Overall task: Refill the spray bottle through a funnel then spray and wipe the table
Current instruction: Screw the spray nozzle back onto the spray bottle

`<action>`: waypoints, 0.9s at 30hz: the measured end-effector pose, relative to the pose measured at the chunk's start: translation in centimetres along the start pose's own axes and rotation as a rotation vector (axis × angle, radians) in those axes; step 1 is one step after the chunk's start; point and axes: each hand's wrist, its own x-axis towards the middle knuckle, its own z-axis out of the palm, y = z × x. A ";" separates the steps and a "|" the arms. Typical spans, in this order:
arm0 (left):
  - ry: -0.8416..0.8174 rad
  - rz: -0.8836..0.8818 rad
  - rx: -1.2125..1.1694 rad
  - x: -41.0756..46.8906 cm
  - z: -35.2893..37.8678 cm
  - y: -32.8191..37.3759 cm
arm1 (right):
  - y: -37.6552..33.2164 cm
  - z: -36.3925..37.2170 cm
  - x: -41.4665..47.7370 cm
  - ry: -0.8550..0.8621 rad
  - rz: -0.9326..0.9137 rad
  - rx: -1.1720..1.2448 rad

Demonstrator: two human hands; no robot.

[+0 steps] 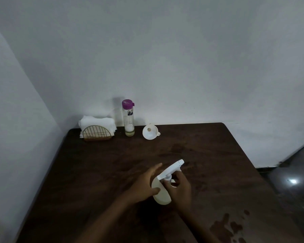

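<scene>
Low in the middle of the frame, the spray bottle (161,192) stands on the dark worktop (98,163) with both hands on it. The left hand (144,185) wraps the pale body, fingers partly spread; the right hand (180,185) is closed around the neck under the white trigger head (172,170). Whether the head is being screwed on or off I cannot tell. The funnel (149,132) lies by the wall at centre, apart from the bottle, beside a purple-capped bottle (128,118) that looks nearly empty, so the refill seems done. Damp patches mark the lower right; the napkins (97,124) sit unused in their holder, so wiping is probably left.
</scene>
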 end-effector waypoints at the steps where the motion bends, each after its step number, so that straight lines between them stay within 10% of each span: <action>1: -0.001 0.007 0.014 0.3 0.2 -0.2 | 0.1 -0.1 0.0 -0.008 -0.012 0.002; 21: 0.307 -0.071 0.093 0.7 4.2 -1.7 | 0.6 2.5 -1.2 0.261 -0.042 -0.094; 27: 0.159 -0.091 -0.049 1.4 2.8 -1.9 | 0.9 1.5 0.2 0.106 -0.098 -0.044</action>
